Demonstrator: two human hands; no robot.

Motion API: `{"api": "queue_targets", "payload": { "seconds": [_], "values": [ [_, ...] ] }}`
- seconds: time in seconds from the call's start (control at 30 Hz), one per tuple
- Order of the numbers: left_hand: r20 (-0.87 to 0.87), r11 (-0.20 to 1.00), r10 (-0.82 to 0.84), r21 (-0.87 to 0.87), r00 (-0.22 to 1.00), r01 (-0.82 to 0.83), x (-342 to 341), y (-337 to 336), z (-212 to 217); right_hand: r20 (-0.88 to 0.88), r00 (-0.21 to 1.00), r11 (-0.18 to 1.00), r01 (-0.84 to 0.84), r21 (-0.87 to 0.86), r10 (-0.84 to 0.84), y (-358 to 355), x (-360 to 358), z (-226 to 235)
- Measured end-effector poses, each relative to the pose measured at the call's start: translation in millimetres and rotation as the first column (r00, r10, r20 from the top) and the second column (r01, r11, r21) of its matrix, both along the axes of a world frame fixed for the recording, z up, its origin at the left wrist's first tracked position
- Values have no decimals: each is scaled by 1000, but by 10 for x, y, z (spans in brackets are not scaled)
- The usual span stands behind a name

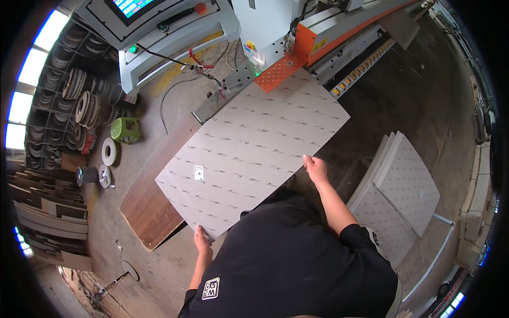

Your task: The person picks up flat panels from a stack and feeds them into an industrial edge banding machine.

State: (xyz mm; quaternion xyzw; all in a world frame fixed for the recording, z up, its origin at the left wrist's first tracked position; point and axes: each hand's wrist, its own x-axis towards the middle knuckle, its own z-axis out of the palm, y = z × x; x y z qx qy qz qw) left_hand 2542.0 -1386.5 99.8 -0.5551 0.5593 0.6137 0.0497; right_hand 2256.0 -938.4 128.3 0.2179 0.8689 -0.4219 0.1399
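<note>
A large light-grey panel [249, 153], patterned with rows of small print and bearing a white label [199, 173], lies flat in front of me. My left hand [202, 241] grips its near left corner, thumb on top. Along the near edge, further right, my right hand [316, 169] holds the panel with the thumb over the rim. The fingers of both hands are hidden beneath it. At its far end the panel reaches under the orange perforated guard [281, 71] of a machine. Under its left side shows a brown wooden board [154, 196].
A control console [159, 32] with a lit screen stands at the far left. Stacked grey panels [397, 185] lean at my right. To the left are a green stool [125, 130], edging rolls [109, 152] and a rack of boards [47, 212]. A roller track [363, 69] runs far right.
</note>
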Motion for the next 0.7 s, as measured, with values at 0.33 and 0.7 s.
{"api": "queue_targets", "payload": {
  "seconds": [0.33,0.7],
  "values": [
    [-16,991,-114,65,993,114,-636,613,65,-136,979,988,152,1,-151,613,-477,-115],
    [-196,797,-530,217,825,564,-1171,802,-29,-37,992,987,114,-111,-119,78,1353,-190]
  ]
}}
